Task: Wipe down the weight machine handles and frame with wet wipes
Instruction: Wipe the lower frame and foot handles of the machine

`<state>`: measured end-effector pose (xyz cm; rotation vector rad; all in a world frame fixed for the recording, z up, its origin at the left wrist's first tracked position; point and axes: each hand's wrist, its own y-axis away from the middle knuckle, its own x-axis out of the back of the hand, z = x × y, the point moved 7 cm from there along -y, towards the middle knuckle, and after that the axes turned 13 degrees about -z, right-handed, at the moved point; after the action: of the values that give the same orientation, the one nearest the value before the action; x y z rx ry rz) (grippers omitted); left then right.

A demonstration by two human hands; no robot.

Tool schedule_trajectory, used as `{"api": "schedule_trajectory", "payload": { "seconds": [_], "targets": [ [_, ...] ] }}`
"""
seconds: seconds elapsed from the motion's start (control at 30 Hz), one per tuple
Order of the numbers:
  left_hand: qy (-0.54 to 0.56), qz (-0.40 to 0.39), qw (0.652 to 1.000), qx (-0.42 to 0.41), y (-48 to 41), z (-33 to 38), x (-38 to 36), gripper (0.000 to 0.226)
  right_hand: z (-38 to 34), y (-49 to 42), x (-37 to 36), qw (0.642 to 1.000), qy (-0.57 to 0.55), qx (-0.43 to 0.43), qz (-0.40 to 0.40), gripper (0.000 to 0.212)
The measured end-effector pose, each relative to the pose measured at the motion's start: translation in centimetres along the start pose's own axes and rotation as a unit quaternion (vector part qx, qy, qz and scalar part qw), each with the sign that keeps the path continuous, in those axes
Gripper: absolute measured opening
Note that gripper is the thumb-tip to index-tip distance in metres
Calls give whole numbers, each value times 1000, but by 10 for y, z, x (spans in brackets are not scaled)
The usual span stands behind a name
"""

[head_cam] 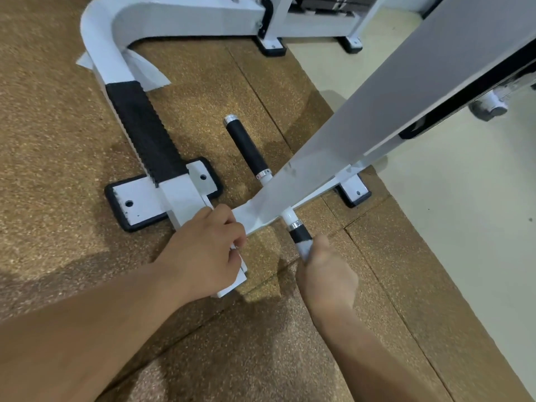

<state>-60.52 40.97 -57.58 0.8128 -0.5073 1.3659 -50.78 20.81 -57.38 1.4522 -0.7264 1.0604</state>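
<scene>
Right hand (324,274) curls tight round a white wet wipe (304,251) wrapped on the weight machine's near black handle (300,235) | left hand (203,248) grips the end of the white frame bar (179,198) low by the floor, fingers curled over it | far handle (246,146) juts beyond the grey arm (377,126) | speckled brown mat (58,140) below

Even, bright indoor light falls from above, casting soft dark shadows on the speckled tan rubber floor (72,175). The sloping white metal beam (385,111) shows mild sheen. Wide-angle bending curves the edges; overall slightly soft, forearms blurred nearest.
</scene>
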Motion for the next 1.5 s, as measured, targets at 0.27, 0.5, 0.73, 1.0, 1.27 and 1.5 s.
{"api": "schedule_trajectory", "payload": {
  "seconds": [0.27, 0.5, 0.73, 1.0, 1.27, 1.5],
  "targets": [
    [-45, 2, 998, 34, -5, 5, 1, 12, 39, -17, -36, 860, -353, -24, -367, 23],
    [-46, -41, 997, 39, -9, 3, 0, 10, 35, -19, -37, 857, -265, -27, -441, 28],
    [-89, 24, 996, 15, 0, 6, -7, 20, 8, -2, -7, 994, -42, -100, -28, 16],
    [-94, 25, 995, 31, 0, 7, -12, 30, 3, -33, -11, 955, -223, 22, -194, 30],
    [-49, -9, 999, 17, -5, 5, -6, 18, 49, 0, -26, 963, -236, 7, -129, 33],
    [-42, -56, 997, 19, -5, 3, -7, 17, 62, 19, 12, 987, -39, 42, -153, 61]
  ]
}}
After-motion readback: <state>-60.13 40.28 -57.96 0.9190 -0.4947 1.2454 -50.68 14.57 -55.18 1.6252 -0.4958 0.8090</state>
